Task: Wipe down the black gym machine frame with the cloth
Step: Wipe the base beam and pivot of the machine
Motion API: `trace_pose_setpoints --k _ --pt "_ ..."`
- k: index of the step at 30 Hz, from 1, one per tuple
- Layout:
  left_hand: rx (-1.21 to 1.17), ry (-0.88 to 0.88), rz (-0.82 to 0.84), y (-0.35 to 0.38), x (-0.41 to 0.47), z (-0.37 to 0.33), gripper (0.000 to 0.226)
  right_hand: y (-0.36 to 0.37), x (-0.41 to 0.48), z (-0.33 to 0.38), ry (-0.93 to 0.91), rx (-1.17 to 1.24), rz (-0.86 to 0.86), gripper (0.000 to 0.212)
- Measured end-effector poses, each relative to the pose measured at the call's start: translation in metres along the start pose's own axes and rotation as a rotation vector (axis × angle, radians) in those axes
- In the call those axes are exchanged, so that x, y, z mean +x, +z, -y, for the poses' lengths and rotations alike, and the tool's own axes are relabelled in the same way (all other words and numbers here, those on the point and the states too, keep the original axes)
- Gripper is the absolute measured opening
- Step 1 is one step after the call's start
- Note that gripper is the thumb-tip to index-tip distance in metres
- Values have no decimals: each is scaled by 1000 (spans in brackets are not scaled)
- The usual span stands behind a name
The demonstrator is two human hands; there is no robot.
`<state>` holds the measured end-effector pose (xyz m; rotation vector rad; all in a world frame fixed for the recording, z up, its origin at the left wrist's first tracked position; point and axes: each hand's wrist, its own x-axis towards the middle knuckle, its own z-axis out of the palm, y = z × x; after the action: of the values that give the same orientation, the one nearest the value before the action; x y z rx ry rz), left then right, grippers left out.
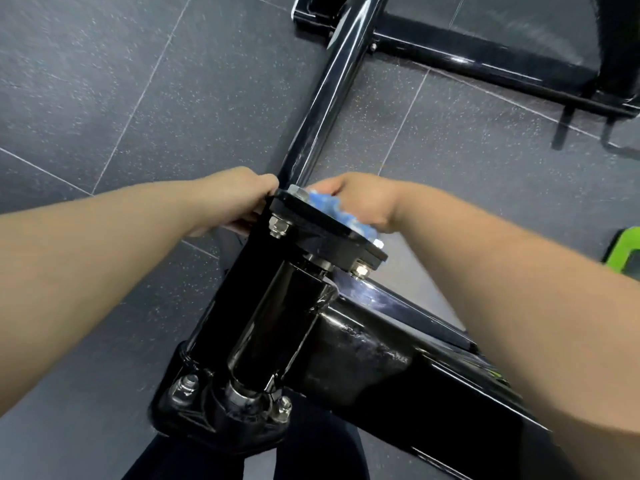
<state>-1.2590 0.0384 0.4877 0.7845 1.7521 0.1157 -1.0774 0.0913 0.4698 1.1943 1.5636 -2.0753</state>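
Observation:
The glossy black gym machine frame [363, 355] fills the lower middle of the head view, with a bolted flange plate [325, 237] on top of a round post. A long black tube [332, 84] runs away from the plate toward the top. My right hand [367, 199] presses a blue cloth [332, 211] onto the plate's top face. My left hand [235, 199] grips the plate's left edge where the tube meets it; its fingertips are hidden behind the frame.
The floor [121, 98] is dark speckled rubber tile with pale seams. Another black frame bar [485, 60] crosses the upper right. A bright green part [623, 249] shows at the right edge. Dark trouser legs [311, 459] are at the bottom.

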Motion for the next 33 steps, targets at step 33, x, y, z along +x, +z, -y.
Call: trace_pose_setpoints --k 33 --pt "570 900 -311 9 -92 25 49 176 -118 -12 -234 -282 -1003 22"
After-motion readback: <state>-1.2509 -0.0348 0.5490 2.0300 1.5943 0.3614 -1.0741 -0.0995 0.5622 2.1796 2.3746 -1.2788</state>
